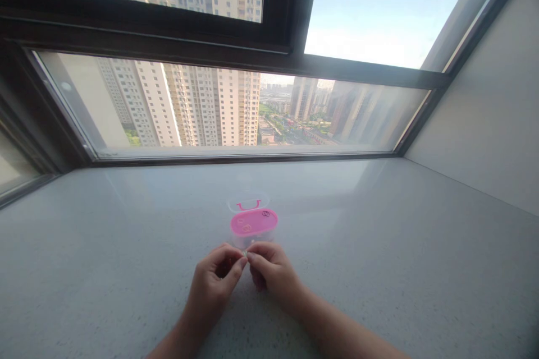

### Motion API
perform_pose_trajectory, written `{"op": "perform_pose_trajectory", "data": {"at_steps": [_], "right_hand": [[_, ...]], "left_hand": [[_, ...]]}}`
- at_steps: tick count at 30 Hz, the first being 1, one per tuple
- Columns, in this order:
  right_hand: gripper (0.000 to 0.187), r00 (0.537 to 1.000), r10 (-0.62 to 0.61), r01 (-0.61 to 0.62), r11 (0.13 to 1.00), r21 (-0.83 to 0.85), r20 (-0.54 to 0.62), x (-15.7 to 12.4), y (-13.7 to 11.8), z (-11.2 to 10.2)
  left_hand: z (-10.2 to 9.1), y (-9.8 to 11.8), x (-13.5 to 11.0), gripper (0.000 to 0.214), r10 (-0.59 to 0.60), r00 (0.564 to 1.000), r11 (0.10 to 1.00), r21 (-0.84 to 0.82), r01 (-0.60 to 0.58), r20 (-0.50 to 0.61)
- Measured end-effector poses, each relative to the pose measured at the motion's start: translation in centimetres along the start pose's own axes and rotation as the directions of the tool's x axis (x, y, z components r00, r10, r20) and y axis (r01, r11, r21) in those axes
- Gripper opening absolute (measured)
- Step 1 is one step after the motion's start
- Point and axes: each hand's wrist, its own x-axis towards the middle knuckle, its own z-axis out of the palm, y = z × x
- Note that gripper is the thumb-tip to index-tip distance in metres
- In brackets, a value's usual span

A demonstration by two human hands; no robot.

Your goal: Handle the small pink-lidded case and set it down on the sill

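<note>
This high-rise flat is showing its stone windowsill (379, 247) and dark window frame (168, 36), overlooking apartment towers (210, 104).

Head-worn view: the camera is looking forward and down from above the left hand (213, 286) and right hand (272, 272), sitting close behind them, facing a stone window sill (379, 247) and the window (227, 61) beyond it.

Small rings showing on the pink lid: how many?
3: a dark ring on the right of the pink oval plastic lid, a pale ring at left, another pale ring beside it; more may be hidden.
</note>
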Motion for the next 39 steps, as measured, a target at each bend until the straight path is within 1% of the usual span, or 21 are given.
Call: {"op": "perform_pose_trajectory", "data": {"at_steps": [6, 11, 14, 22, 28, 30, 32, 34, 35, 36, 37, 38, 39], "right_hand": [[0.03, 1.0, 0.02, -0.019, 0.999, 0.049, -0.022, -0.1, -0.7, 0.1], [0.025, 0.997, 0.018, -0.011, 0.995, 0.1, -0.073, 0.1, -0.7, -0.2], [0.024, 0.996, 0.015, -0.007, 0.995, 0.102, -0.082, 0.2, -0.6, -0.2], [0.03, 0.998, -0.003, 0.008, 0.997, 0.072, -0.07, 0.1, -0.6, -0.2], [0.032, 0.998, -0.018, 0.02, 0.999, 0.033, -0.065, 0.0, -0.3, 0.0], [0.03, 0.996, -0.038, 0.038, 0.999, 0.0, -0.076, -0.2, -0.3, 0.1], [0.027, 0.991, -0.09, 0.083, 0.994, -0.067, -0.103, -0.2, -0.5, 0.0], [0.024, 0.971, -0.176, 0.151, 0.976, -0.158, -0.16, -0.1, -0.8, -0.3], [0.022, 0.952, -0.23, 0.186, 0.959, -0.212, -0.204, 0.1, -1.0, -0.6], [0.02, 0.925, -0.285, 0.215, 0.938, -0.274, -0.252, 0.2, -1.2, -0.9], [0.018, 0.888, -0.344, 0.235, 0.909, -0.344, -0.303, 0.4, -1.4, -1.3], [0.018, 0.844, -0.404, 0.239, 0.873, -0.425, -0.354, 0.7, -1.4, -1.7], [0.018, 0.81, -0.445, 0.23, 0.84, -0.491, -0.382, 0.9, -1.5, -2.1]], "left_hand": [[0.1, -0.3, 0.1, 0.016, 0.019, 1.0, 0.999, -0.033, -0.019, -0.006], [0.2, -0.2, 0.2, 0.018, -0.036, 0.999, 0.998, -0.046, 0.034, -0.033], [0.2, -0.2, 0.3, 0.019, -0.046, 0.998, 0.998, -0.034, 0.044, -0.044], [0.3, -0.6, 0.3, 0.019, -0.056, 0.997, 0.998, -0.044, 0.054, -0.055], [0.2, -0.9, 0.3, 0.022, -0.089, 0.996, 0.992, -0.089, 0.086, -0.025], [0.2, -1.2, 0.4, 0.023, -0.105, 0.994, 0.99, -0.101, 0.101, -0.036], [0.1, -1.4, 0.5, 0.026, -0.123, 0.991, 0.987, -0.112, 0.117, -0.05], [0.1, -1.5, 0.7, 0.028, -0.132, 0.99, 0.985, -0.118, 0.124, -0.055], [0.1, -1.5, 0.8, 0.028, -0.134, 0.99, 0.985, -0.12, 0.126, -0.054], [0.1, -1.5, 0.8, 0.028, -0.134, 0.989, 0.984, -0.123, 0.127, -0.055], [0.2, -1.5, 0.8, 0.028, -0.134, 0.989, 0.984, -0.127, 0.126, -0.056], [0.2, -1.5, 0.9, 0.028, -0.136, 0.989, 0.983, -0.131, 0.128, -0.057], [0.2, -1.5, 0.9, 0.028, -0.137, 0.989, 0.982, -0.137, 0.128, -0.058]]}}
